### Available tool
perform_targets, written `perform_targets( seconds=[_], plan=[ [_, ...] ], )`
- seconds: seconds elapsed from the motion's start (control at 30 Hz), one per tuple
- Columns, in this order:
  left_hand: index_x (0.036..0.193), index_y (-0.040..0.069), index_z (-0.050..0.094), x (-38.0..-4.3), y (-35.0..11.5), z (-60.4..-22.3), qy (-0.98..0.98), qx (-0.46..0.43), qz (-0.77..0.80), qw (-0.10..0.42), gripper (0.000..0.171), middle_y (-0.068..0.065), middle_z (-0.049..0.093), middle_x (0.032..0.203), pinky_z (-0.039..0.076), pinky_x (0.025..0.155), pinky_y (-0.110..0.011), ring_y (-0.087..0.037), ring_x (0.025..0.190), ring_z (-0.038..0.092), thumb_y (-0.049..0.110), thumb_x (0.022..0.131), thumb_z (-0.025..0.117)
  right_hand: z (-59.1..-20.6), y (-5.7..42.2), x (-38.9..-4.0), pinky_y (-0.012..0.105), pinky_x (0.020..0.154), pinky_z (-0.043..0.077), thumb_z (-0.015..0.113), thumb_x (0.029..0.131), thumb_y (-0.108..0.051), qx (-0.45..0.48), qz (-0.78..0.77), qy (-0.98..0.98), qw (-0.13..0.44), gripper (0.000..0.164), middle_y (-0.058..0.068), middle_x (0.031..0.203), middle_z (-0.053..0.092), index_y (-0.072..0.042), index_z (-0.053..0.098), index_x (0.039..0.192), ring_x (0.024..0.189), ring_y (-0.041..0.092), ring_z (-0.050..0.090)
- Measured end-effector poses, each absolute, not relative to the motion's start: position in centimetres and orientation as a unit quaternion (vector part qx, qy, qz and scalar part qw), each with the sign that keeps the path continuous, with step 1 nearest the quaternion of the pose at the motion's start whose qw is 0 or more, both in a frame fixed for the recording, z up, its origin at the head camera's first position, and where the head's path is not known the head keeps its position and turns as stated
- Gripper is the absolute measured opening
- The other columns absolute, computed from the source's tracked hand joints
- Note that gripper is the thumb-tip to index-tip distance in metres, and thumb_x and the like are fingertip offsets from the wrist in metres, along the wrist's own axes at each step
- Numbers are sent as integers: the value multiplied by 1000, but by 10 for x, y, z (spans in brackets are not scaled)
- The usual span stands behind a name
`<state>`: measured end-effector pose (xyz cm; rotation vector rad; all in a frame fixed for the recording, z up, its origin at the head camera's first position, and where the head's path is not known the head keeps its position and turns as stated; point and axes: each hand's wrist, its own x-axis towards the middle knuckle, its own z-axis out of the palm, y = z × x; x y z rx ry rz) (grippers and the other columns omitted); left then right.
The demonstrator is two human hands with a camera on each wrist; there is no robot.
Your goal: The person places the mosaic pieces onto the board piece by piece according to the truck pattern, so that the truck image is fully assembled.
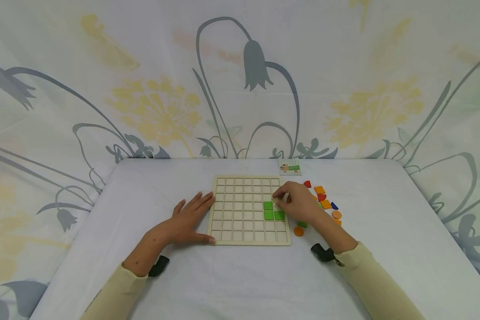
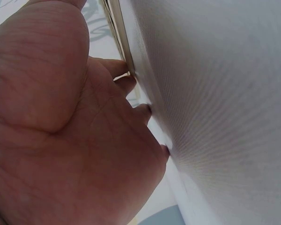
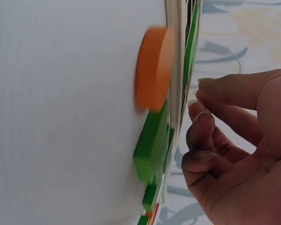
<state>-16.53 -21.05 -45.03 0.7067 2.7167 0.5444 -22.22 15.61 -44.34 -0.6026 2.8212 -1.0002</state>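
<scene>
A cream grid board lies on the white table. Three green square tiles show in its right-hand cells. My left hand has its fingers spread, with fingertips and thumb touching the board's left edge. In the left wrist view the palm of that hand is bare. Over the board's right side, my right hand has bent fingers, thumb near the index finger. The right wrist view shows no piece between the tips of that hand. Part of the board under it is hidden.
Loose pieces lie right of the board: orange discs, orange squares, red pieces, a blue piece and green pieces. A picture card lies behind the board. A flowered cloth hangs at the back.
</scene>
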Motion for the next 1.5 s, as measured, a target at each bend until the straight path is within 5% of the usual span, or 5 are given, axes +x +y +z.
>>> perform_targets(
  seconds=[0.87,1.5],
  plan=[
    [171,10,17,-165,-211,-449,939,246,195,142,118,-5,11,179,4,124,-71,-36,165,3,57,87,84,-438,193,-237,43,84,54,83,91,-14,-143,-278,947,76,18,10,103,72,-2,79,105,90,27,62],
    [171,10,17,-164,-210,-449,940,243,191,144,118,-5,11,179,4,125,-71,-36,165,3,57,86,84,-439,190,-236,34,71,52,79,92,-5,-137,-294,942,84,11,8,94,69,-4,71,101,81,22,60]
  ],
)
